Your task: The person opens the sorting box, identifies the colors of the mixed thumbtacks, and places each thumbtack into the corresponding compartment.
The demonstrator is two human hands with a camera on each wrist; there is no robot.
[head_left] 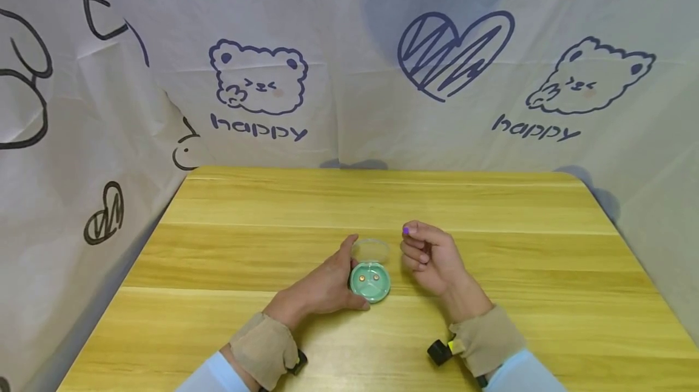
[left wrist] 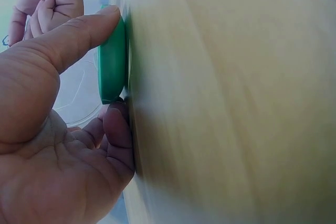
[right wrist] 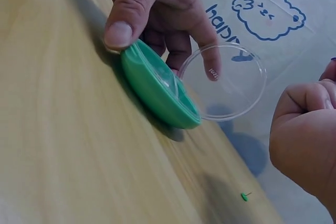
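A round green case (head_left: 370,283) stands on the table with its clear hinged lid (right wrist: 226,85) raised. Its inside has dividers and shows two small gold-coloured round spots. My left hand (head_left: 330,286) grips the case from the left, thumb at the near rim and fingers round the far side, one finger behind the lid. To the right of the case, my right hand (head_left: 434,257) pinches a small purple piece (head_left: 406,230) between thumb and forefinger, above the table. The fingers cover most of that piece, so its kind is hidden.
A green thumbtack (right wrist: 244,196) lies on the wooden table (head_left: 262,204), seen in the right wrist view. White cloth (head_left: 349,94) with drawn bears and hearts hangs behind the table and along its sides.
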